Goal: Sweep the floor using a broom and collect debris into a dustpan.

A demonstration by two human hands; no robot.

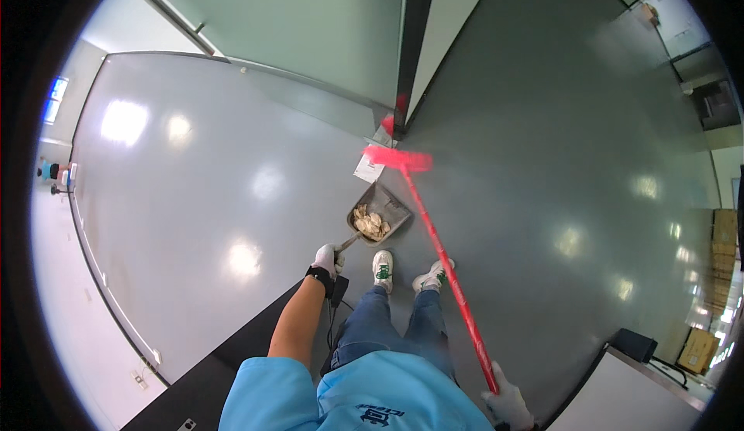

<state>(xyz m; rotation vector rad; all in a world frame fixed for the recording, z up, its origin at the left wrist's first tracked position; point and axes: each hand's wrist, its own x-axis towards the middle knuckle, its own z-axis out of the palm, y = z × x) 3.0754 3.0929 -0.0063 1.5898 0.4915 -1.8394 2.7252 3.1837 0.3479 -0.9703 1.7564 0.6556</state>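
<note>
Well, left hand (328,259) tight round dustpan (397,216), right hand (508,401) round broom (439,250), panel edge (412,51) ahead, broad floor (535,168) rightward.

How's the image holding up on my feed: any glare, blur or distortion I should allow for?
Head view: bright glare spots on the grey floor, strongest at upper left; head view: red broom head smeared, probably by motion, while the dustpan looks clearer; head view: fisheye distortion bows the base of the left wall, and the corners are black.
</note>
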